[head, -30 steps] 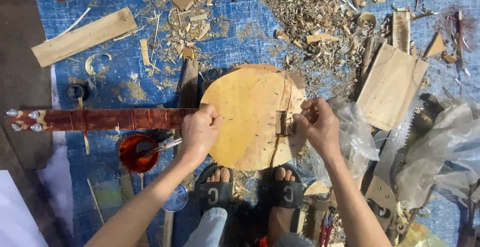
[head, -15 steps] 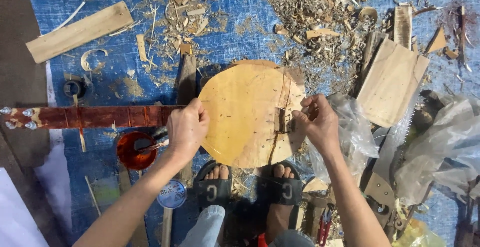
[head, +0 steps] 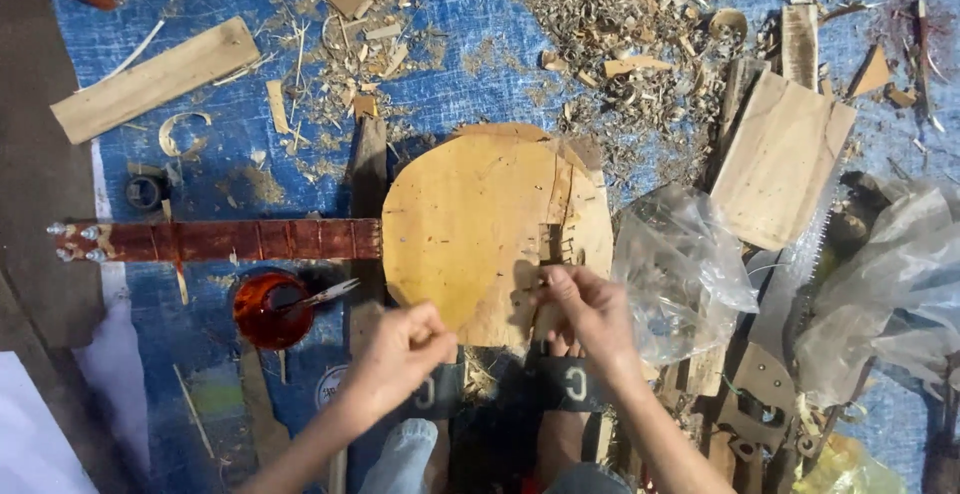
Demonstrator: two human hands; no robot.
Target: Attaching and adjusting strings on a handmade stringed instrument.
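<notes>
A stringed instrument lies on the blue tarp (head: 480,64): a round pale wooden body (head: 470,224) and a reddish-brown neck (head: 230,241) pointing left, with tuning pegs (head: 75,240) at its end. My right hand (head: 588,312) rests on the body's near right part, fingertips pinched together just below a small wooden bridge (head: 552,250). My left hand (head: 400,352) is off the body, at its near edge, fingers closed in a pinch. Whatever the fingers pinch is too thin to see.
A red bowl (head: 268,310) with a metal tool (head: 328,293) in it sits below the neck. Wood shavings (head: 620,14) and planks (head: 150,79) (head: 780,159) lie beyond. Clear plastic bags (head: 680,264) and a saw blade (head: 800,269) are to the right. My sandalled feet (head: 572,386) are under the body's edge.
My left hand has left the body's left edge and pulled back toward me, past the near edge. My right hand slid slightly left and nearer, still by the bridge.
</notes>
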